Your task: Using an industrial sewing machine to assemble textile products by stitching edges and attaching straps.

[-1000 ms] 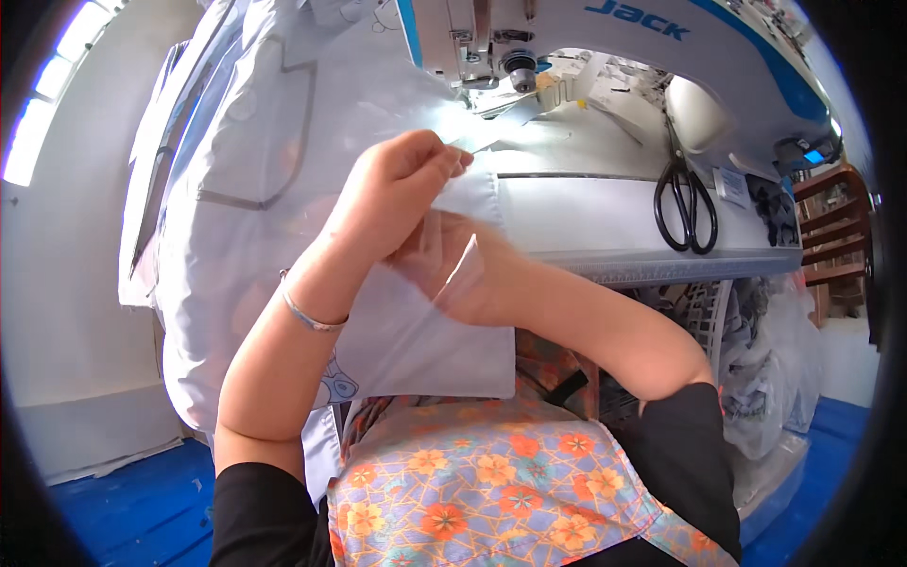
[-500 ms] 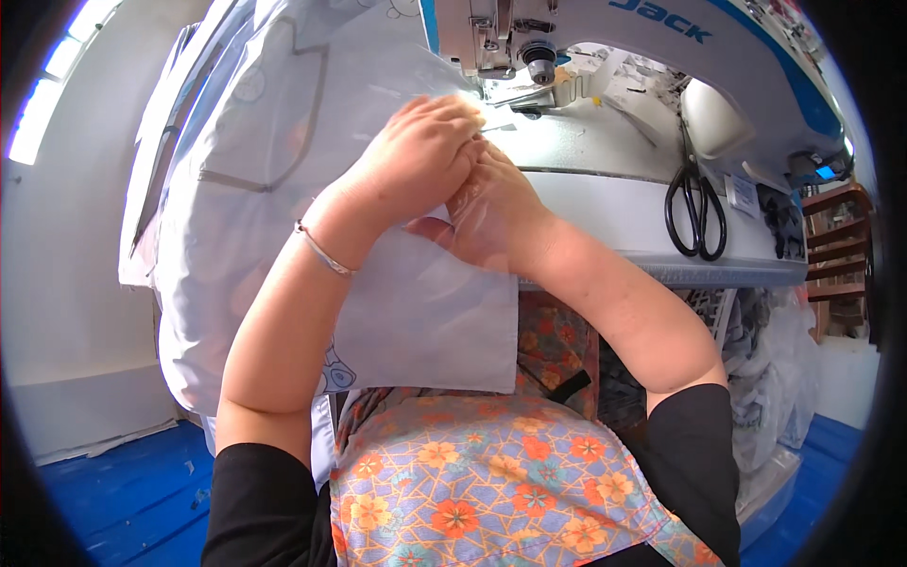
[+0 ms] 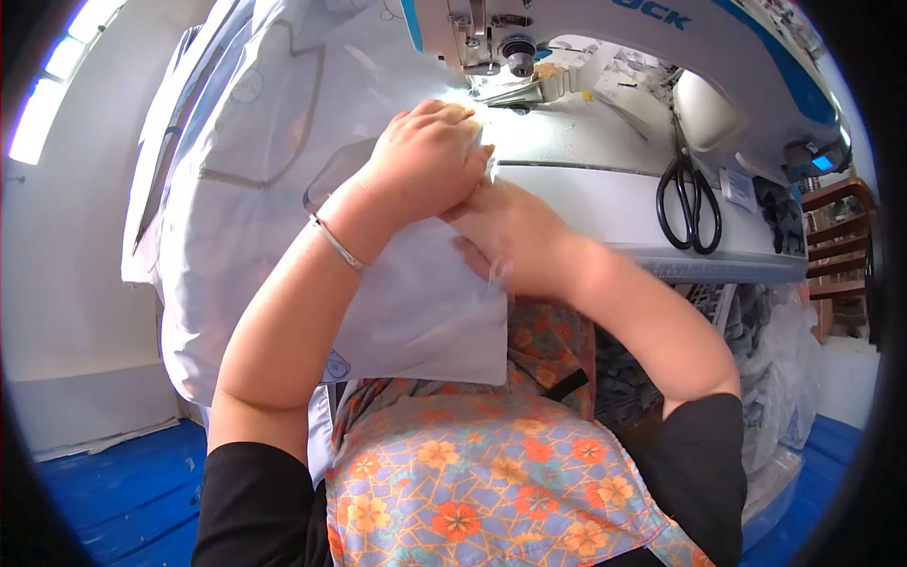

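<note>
A pale white fabric (image 3: 425, 321) with faint printed outlines spreads over the left of the table and hangs over its front edge. My left hand (image 3: 430, 159) lies on it just in front of the sewing machine (image 3: 515, 57), its bent fingers closed together on the cloth's right edge. My right hand (image 3: 515, 231) meets it from the right, its fingertips hidden under the left hand. Its thumb shows lower down against the fabric, and a sheer fold of cloth lies by the palm. The right hand is slightly blurred.
Black-handled scissors (image 3: 690, 203) lie on the white machine table (image 3: 590, 203), right of my hands. Thin metal tweezers (image 3: 624, 118) and a metal guide (image 3: 529, 93) sit near the needle area. Clear plastic bags (image 3: 789, 340) hang at the lower right. A wooden chair (image 3: 836, 241) stands beyond.
My right hand has shifted down and to the right, along the fabric's edge. The cloth beside my left wrist now shows a grey curved fold. The machine appears slightly further up and left.
</note>
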### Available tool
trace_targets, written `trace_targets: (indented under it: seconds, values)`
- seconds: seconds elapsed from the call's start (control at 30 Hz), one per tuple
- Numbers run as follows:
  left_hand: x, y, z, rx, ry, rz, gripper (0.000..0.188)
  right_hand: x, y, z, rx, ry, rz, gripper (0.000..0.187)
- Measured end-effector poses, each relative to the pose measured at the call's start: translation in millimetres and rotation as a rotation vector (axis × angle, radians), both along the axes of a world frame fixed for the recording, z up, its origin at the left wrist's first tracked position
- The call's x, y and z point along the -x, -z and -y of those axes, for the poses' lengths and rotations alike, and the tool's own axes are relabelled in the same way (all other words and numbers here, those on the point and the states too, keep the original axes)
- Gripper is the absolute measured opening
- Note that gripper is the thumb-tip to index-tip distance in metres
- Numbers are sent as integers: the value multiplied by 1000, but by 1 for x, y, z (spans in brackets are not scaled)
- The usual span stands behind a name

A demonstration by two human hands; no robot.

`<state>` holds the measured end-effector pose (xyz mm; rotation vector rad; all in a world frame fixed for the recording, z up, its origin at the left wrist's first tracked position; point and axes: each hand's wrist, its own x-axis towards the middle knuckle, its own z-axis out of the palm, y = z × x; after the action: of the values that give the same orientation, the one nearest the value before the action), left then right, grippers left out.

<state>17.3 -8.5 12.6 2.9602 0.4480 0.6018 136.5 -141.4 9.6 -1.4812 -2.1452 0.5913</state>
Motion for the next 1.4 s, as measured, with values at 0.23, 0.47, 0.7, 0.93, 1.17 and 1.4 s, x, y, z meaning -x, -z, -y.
trace_targets:
  seconds: [0.23, 0.47, 0.7, 0.93, 1.17, 1.4]
  values:
    - [-5, 14, 16, -82, -117, 85, 28, 1, 30, 76, -501, 123, 225, 38]
    - [-6, 10, 19, -75, -134, 85, 24, 7, 32, 68, -574, 157, 226, 38]
    - [1, 8, 26, 107, -76, 15, 18, 6, 29, 69, -558, 145, 250, 38]
    - [4, 3, 34, 102, -71, 0, 34, 8, 27, 66, -538, 162, 261, 39]
    - [10, 2, 35, 93, -81, 87, 34, 7, 28, 57, -434, 184, 173, 36]
    - [5, 5, 18, 49, -54, 94, 31, 6, 29, 48, -565, 224, 220, 28]
